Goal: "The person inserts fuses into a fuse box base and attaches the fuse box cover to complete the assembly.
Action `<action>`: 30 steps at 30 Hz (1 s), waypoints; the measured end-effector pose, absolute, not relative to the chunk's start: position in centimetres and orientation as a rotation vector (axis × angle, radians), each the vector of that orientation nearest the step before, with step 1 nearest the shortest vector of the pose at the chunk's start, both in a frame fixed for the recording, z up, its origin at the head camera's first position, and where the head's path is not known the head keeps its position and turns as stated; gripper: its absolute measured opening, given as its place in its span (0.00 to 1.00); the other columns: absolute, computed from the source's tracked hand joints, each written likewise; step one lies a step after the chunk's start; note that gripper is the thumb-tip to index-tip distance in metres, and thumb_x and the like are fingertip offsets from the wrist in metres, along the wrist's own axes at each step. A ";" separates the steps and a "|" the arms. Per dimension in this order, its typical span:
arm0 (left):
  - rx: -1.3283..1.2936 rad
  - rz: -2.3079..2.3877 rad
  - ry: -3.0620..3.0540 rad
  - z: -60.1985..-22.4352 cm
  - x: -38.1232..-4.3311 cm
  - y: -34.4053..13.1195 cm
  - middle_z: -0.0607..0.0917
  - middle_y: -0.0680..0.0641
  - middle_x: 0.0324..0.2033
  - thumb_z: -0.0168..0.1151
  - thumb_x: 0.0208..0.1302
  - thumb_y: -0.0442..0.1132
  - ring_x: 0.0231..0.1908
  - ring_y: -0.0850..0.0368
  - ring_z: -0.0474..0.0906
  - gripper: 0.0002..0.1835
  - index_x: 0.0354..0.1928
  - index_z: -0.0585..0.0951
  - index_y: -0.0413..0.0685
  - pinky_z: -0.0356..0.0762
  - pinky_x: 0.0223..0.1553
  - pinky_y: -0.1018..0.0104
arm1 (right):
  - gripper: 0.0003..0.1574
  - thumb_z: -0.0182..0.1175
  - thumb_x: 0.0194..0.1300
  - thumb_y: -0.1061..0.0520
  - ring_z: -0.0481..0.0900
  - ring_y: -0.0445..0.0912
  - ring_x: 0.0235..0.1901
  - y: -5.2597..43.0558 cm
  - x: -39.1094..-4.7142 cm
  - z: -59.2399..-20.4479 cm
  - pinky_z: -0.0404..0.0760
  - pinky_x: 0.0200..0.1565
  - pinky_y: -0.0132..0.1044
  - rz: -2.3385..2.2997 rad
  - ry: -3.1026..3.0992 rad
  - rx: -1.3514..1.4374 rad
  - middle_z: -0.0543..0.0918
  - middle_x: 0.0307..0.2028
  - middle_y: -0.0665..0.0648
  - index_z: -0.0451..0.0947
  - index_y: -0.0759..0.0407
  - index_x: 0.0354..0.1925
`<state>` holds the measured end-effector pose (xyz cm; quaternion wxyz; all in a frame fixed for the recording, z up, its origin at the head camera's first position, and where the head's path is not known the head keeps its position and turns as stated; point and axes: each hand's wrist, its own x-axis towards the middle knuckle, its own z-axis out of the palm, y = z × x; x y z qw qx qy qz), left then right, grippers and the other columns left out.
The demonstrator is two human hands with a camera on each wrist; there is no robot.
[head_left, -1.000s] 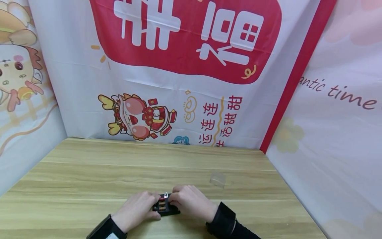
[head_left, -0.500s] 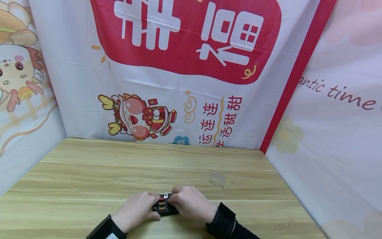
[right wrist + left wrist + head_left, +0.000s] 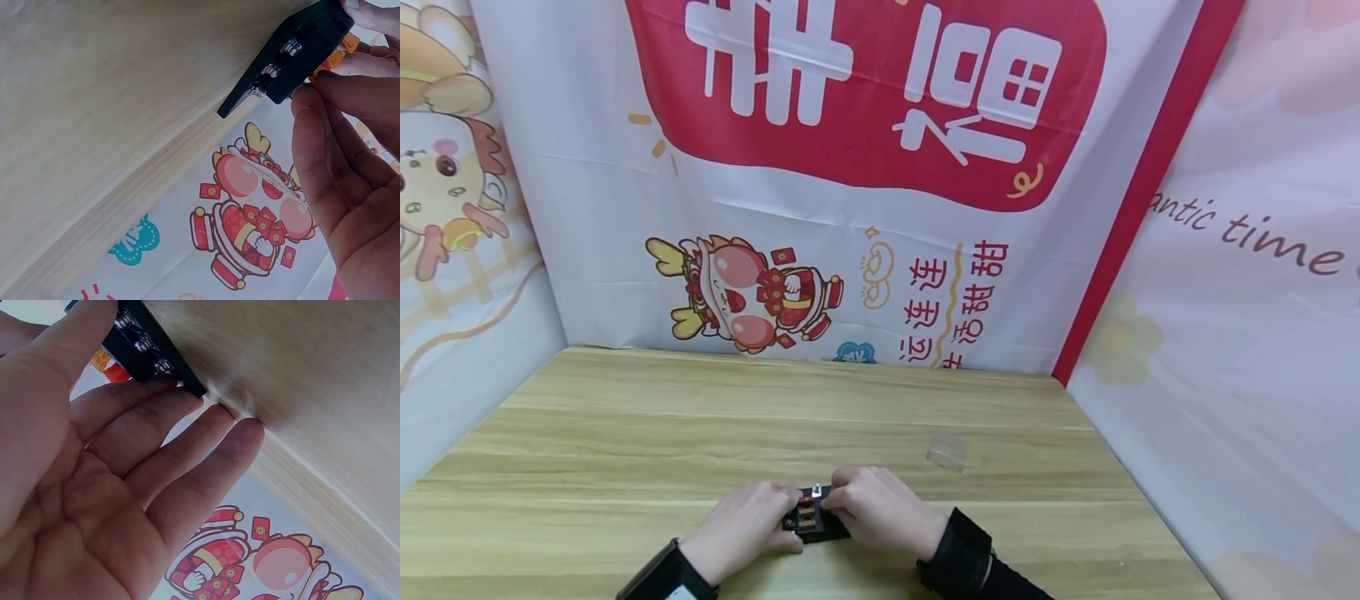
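A small black block [image 3: 808, 527] with a row of brass-coloured strips lies low in the middle of the table. My left hand [image 3: 741, 525] grips its left end, thumb on the near side and fingers on the far side. In the left wrist view shiny metal coils or screws line one side of the block [image 3: 131, 350]. At its upper right, my right hand [image 3: 883, 512] has thumb and index finger pinched on a small part, mostly hidden by the fingertips. Orange and red bits show beside that pinch in the right wrist view, where the block [image 3: 312, 44] appears tilted.
A small clear plastic piece [image 3: 947, 451] lies on the wooden table [image 3: 700, 425], behind and to the right of the hands. A printed cloth [image 3: 760, 200] stands along the table's back edge, with more printed cloth on both sides.
Hardly anything differs. The fingers of my right hand have shifted very slightly at the block; the left hand and the clear piece stay put.
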<state>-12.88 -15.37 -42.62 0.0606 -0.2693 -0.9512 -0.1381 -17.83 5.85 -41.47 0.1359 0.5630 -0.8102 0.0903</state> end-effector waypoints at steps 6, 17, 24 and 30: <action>-0.812 -0.445 -2.901 -42.6 -12.9 -15.3 0.76 0.58 0.24 0.71 0.46 0.54 0.22 0.66 0.65 0.17 0.33 0.80 0.52 0.64 0.22 0.69 | 0.10 0.65 0.55 0.63 0.63 0.29 0.23 5.9 -17.7 -41.5 0.60 0.25 0.18 0.217 -2.337 1.632 0.69 0.27 0.42 0.85 0.49 0.35; -0.818 -0.446 -2.892 -42.6 -12.9 -15.3 0.76 0.58 0.23 0.71 0.46 0.54 0.22 0.66 0.65 0.17 0.32 0.80 0.51 0.64 0.21 0.69 | 0.12 0.65 0.54 0.64 0.61 0.31 0.21 5.7 -17.5 -41.4 0.57 0.22 0.19 0.152 -2.298 1.621 0.68 0.26 0.42 0.86 0.48 0.35; -0.815 -0.438 -2.897 -42.6 -12.9 -15.3 0.76 0.58 0.24 0.71 0.46 0.54 0.22 0.66 0.65 0.17 0.32 0.80 0.52 0.64 0.22 0.69 | 0.14 0.64 0.54 0.65 0.60 0.31 0.20 5.7 -17.5 -41.6 0.56 0.21 0.19 0.133 -2.285 1.617 0.67 0.25 0.43 0.86 0.48 0.36; -0.816 -0.456 -2.915 -42.6 -13.0 -15.4 0.77 0.58 0.25 0.71 0.47 0.54 0.23 0.67 0.66 0.17 0.33 0.80 0.52 0.65 0.23 0.68 | 0.16 0.63 0.51 0.67 0.59 0.32 0.19 5.6 -17.4 -41.7 0.55 0.21 0.19 0.139 -2.246 1.609 0.66 0.25 0.43 0.86 0.48 0.35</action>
